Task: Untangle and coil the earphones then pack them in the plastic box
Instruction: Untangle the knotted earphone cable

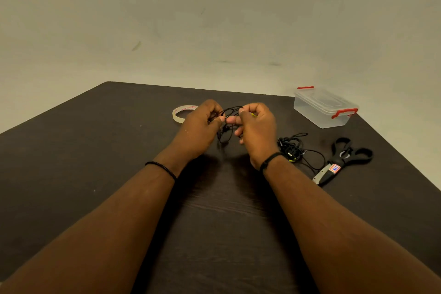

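Earphones [226, 124]: we're pinching them in both hands, left hand [200, 126] and right hand [256, 126], left of the box [324, 108]; pulling hard risks tightening knots.

head-worn view, forward-down, over table [71, 162]

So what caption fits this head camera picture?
Both hands, left and right, hold tangled black earphones above the table.

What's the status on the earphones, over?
Left hand and right hand both grip black earphones, mid-air. Plastic box lid on. Second tangle on table.
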